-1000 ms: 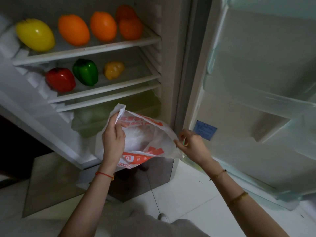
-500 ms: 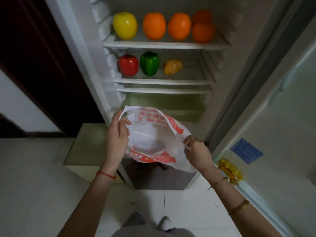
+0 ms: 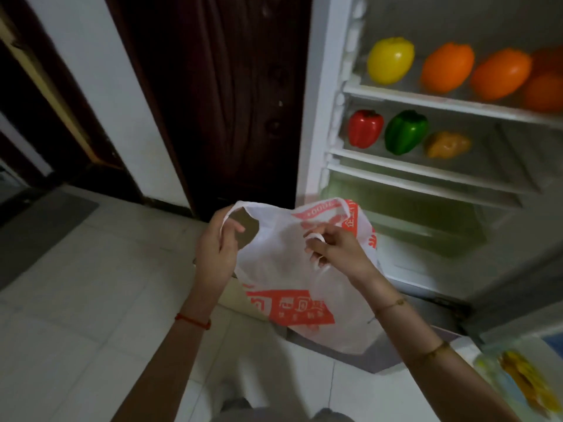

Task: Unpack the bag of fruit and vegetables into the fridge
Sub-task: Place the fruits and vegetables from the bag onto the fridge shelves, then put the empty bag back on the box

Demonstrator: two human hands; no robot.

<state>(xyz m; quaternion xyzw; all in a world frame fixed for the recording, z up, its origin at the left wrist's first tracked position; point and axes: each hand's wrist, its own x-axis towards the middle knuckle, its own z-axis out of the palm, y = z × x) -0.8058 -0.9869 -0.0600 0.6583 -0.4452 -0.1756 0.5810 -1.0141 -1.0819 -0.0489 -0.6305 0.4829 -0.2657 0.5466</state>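
A white plastic bag (image 3: 283, 266) with red print hangs limp in front of the open fridge (image 3: 316, 117). My left hand (image 3: 214, 254) grips its left handle loop, and my right hand (image 3: 338, 252) pinches the other handle. The bag looks flat; I cannot see anything inside it. On the fridge's upper shelf (image 3: 441, 100) sit a yellow fruit (image 3: 390, 59) and several orange fruits (image 3: 447, 67). The shelf below holds a red pepper (image 3: 365, 127), a green pepper (image 3: 405, 131) and a small yellow-orange pepper (image 3: 447, 144).
A dark wooden door (image 3: 219, 95) stands left of the fridge. The floor is pale tile (image 3: 91, 300), with a grey mat (image 3: 39, 226) at far left. The fridge door's bottom bin (image 3: 524, 382) at lower right holds a yellow packet. A crisper drawer (image 3: 411, 214) sits under the shelves.
The view has swung left, so the fridge now sits at the right. My hands have lifted the bag by its handles, and it hangs flatter than before.
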